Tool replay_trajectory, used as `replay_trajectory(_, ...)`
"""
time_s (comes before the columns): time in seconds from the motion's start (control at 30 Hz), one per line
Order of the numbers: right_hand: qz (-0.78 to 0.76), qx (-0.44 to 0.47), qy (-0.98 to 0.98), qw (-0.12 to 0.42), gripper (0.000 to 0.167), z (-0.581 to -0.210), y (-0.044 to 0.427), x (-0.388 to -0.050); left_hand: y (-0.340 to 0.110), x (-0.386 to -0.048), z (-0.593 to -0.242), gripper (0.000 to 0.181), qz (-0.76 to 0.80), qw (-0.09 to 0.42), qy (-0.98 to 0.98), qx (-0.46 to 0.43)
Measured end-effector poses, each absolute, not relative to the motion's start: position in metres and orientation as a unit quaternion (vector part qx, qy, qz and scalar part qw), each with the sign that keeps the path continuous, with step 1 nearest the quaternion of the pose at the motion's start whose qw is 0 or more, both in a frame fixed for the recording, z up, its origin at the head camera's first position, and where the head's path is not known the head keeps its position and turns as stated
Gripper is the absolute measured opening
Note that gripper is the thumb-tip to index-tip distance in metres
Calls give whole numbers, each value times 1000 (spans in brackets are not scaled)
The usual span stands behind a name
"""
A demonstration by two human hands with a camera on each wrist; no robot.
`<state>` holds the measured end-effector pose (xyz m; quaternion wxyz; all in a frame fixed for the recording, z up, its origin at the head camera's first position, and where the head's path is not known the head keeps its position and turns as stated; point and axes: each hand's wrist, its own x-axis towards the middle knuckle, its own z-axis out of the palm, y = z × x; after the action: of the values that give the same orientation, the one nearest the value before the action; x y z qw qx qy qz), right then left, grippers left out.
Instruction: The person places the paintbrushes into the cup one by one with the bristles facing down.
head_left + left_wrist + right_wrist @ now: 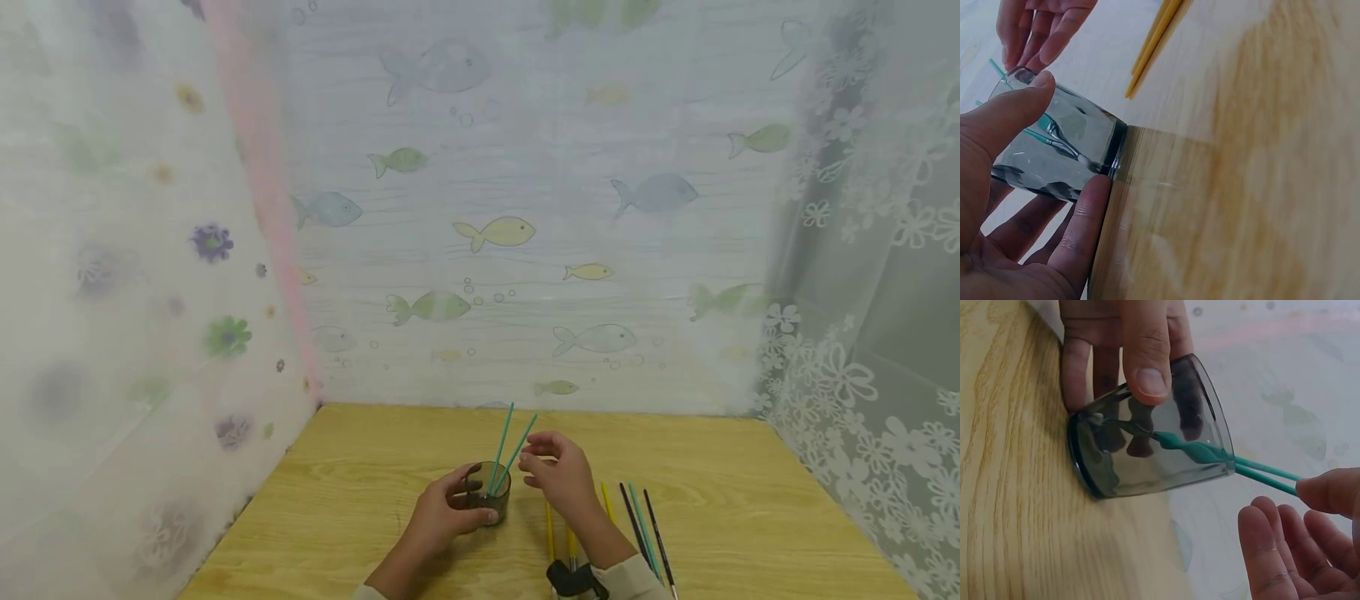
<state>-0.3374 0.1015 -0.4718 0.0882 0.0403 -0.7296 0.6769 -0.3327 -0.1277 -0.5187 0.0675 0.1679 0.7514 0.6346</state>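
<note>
My left hand [447, 510] holds a smoky grey glass [1147, 434] around its side, thumb on one face and fingers on the other. The glass is on the wooden table. Two teal paintbrushes [502, 450] lean inside it, bristle ends down and handles sticking out over the rim. Close to those handles is my right hand [558, 475], its fingers loosely bent and parted. In the right wrist view the thumb overlaps the handle ends, while the fingertips [1257, 528] stand apart from them, so no grip shows.
Yellow brushes [550, 533] lie on the table [750, 500] beneath and beside my right forearm. Right of them lie two dark brushes [658, 533] with a teal brush [640, 512] between. Curtains printed with fish [498, 232] and flowers surround the table.
</note>
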Motion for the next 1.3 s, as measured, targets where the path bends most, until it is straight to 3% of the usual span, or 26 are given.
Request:
replay_trajectory(0.67,611,52,-786,79,26,-459,130,-327,-126,-331,-519,87,640,62,748,161)
replay_trajectory(1.3,559,10,-826,73,25,-455,174,-312,-127,-331,-518,85,636,60,751,166)
